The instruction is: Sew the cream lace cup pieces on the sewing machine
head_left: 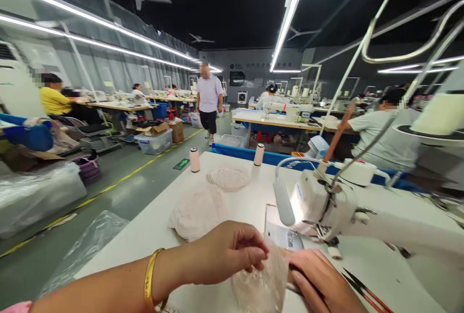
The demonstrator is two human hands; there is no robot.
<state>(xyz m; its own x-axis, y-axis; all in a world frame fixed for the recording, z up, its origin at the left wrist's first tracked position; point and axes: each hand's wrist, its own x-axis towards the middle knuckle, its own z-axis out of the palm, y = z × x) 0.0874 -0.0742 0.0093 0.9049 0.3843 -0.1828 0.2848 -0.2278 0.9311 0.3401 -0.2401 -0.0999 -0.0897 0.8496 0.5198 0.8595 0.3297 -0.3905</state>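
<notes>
My left hand [235,252], with a gold bracelet [149,274] at the wrist, has its thumb and fingers curled together at the edge of a sheer pale pink fabric piece [261,281]. On the other side of that fabric, my right hand [322,277] is bent around a small dark tool [295,270] with a metal part, mostly hidden beneath the fingers. Its fingertips reach the fabric. Just beyond both hands stands a white sewing machine [322,202], its lamp lit over the metal plate [282,238]. A pale fabric stack [197,211] lies past my left hand.
Red-handled scissors [366,291] lie right of my right hand. Two pink thread spools [195,160] and a flat lacy fabric pile [228,177] occupy the white table's [137,235] far part. A person [209,93] is in the aisle; others sit at machines.
</notes>
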